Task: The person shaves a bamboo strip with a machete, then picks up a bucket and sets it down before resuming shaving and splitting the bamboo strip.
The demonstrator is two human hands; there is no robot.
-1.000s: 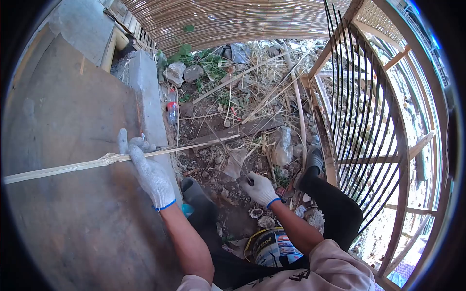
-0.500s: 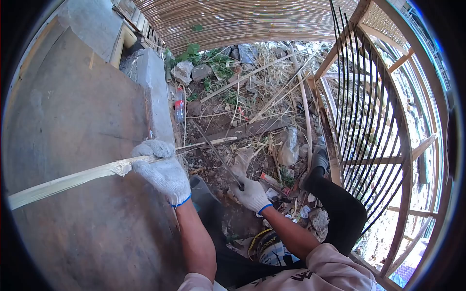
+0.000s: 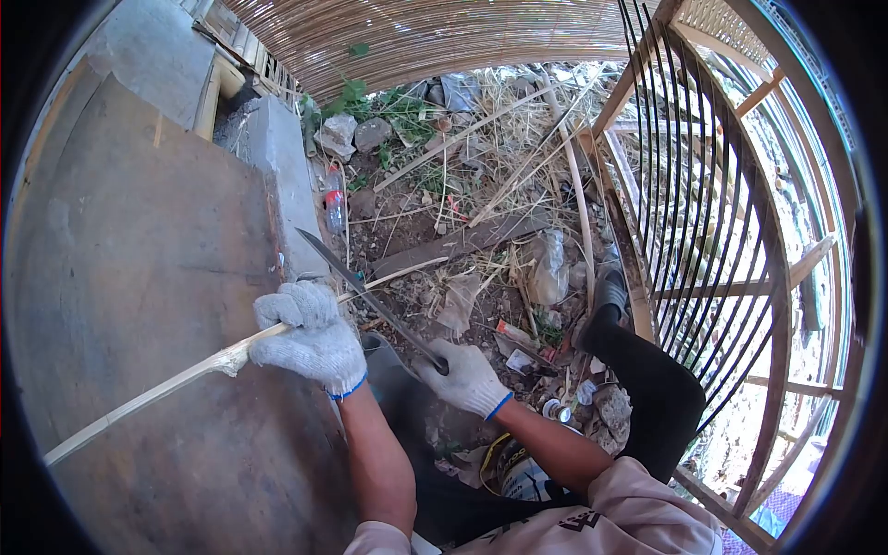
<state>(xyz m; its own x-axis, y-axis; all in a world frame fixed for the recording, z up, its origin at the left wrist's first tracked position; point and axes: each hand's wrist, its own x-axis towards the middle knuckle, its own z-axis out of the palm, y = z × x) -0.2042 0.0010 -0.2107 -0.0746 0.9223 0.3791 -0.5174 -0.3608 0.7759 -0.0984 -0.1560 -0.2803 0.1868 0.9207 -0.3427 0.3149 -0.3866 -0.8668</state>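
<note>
My left hand [image 3: 313, 338], in a white knit glove with a blue cuff, is closed around a pale bamboo strip [image 3: 153, 396]. The strip runs from the lower left through the fist and sticks out beyond it to the right, with a rough, splintered lump just left of the fingers. My right hand [image 3: 465, 377], gloved the same way, grips the dark handle of a long knife [image 3: 370, 301]. Its blade points up and left, crossing over the far part of the strip in this view, with the tip near the concrete ledge.
A brown board [image 3: 139, 250] lies on my left beside a concrete ledge [image 3: 294, 176]. Beyond it are a plastic bottle [image 3: 334, 202], stones and straw. A bucket [image 3: 518, 472] stands below my right arm. A wooden frame with dark rods [image 3: 708, 213] leans at right.
The knife has swung up and left, its blade now seen broader and over the strip. My left hand has turned the strip, which now shows a narrower side.
</note>
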